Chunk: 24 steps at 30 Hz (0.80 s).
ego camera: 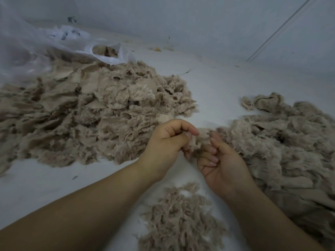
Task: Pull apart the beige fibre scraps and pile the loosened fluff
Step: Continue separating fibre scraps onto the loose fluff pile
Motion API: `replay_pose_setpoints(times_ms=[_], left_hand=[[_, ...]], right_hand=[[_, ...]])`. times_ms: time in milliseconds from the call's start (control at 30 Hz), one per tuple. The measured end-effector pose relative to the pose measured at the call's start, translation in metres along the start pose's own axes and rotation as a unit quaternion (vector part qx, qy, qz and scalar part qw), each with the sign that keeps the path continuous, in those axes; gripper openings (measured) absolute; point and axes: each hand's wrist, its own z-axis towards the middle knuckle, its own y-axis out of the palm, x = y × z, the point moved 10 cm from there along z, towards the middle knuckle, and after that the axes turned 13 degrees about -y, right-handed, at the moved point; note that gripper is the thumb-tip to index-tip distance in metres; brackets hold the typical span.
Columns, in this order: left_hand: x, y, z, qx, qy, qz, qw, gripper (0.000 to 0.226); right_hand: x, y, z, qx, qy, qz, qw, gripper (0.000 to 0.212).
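A beige scrap held between both hands, partly pulled apart.

Head view: the scrap (pixel 198 142) is pinched by the left hand (pixel 167 140) between thumb and curled forefinger, and gripped on its other side by the right hand (pixel 220 163), palm turned up and fingers curled round the fibres. A likely fault is judged to be a tuft tearing free and drifting into the untreated heap (pixel 87 113) beyond and left of the left hand, or onto the mass of fibre (pixel 282 151) right of the right hand, were the pull made too sharply. The loosened fluff pile (pixel 181 220) lies just below both wrists, between the forearms, on the white surface (pixel 47 187).
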Motion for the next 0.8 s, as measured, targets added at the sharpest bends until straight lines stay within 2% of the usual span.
replay_pose_setpoints(times_ms=[100, 200, 367, 533, 600, 700, 767, 800], left_hand=[[-0.001, -0.005, 0.001, 0.013, 0.004, -0.023, 1.0, 0.019], [0.001, -0.003, 0.0, 0.0, 0.015, -0.02, 1.0, 0.023], [0.002, 0.006, -0.002, -0.025, 0.012, -0.005, 1.0, 0.03], [-0.001, -0.01, -0.001, 0.052, 0.019, 0.013, 0.998, 0.015], [-0.006, -0.013, 0.001, 0.063, 0.01, 0.004, 0.998, 0.02], [-0.017, -0.009, 0.003, 0.05, -0.034, -0.007, 0.998, 0.028], [-0.023, -0.008, 0.004, 0.041, -0.059, -0.029, 0.997, 0.026], [-0.024, -0.009, 0.006, 0.037, -0.065, -0.048, 0.996, 0.023]], right_hand=[[0.003, 0.008, -0.003, -0.038, 0.008, -0.051, 0.998, 0.007], [0.007, 0.012, -0.006, -0.054, 0.026, -0.063, 0.996, 0.015], [0.004, 0.015, -0.009, -0.064, 0.021, -0.098, 0.993, 0.012], [0.005, 0.018, -0.009, -0.086, 0.022, -0.094, 0.992, 0.008], [0.006, 0.019, -0.009, -0.094, 0.023, -0.094, 0.991, 0.007], [0.007, 0.019, -0.009, -0.088, 0.027, -0.074, 0.993, 0.018], [0.007, 0.019, -0.01, -0.079, 0.034, -0.061, 0.994, 0.03], [0.007, 0.02, -0.01, -0.081, 0.037, -0.06, 0.994, 0.028]])
